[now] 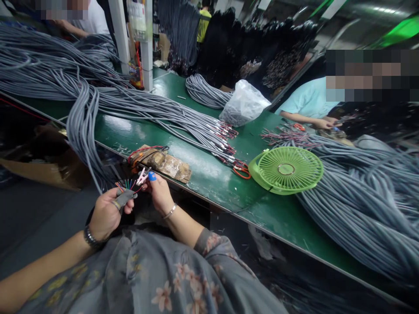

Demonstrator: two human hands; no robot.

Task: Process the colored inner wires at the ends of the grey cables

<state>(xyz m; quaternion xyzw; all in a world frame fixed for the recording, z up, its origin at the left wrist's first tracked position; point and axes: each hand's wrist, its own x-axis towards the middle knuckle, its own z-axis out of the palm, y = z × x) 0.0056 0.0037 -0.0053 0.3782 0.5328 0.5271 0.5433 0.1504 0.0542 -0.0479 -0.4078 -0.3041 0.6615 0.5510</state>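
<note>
My left hand (106, 213) is closed round the stripped end of a grey cable (123, 199), with grey tape or wrapping on its thumb. Thin coloured wires (128, 184) fan out from that end towards my right hand. My right hand (159, 192), blue wrapping (152, 176) on its thumb tip, pinches a small pale pink clip-like piece (142, 176) close to the wires. Its fingers are partly hidden, so its exact grip is unclear. Just beyond, a worn wooden block (170, 165) lies at the table edge, with red and black leads (144, 152) on it.
Long bundles of grey cable (157, 104) cross the green table (196, 152); others (353, 205) lie at right. A green fan (286, 169) and a plastic bag (244, 102) stand on it. A cardboard box (42, 163) is below left. Co-workers sit across the table.
</note>
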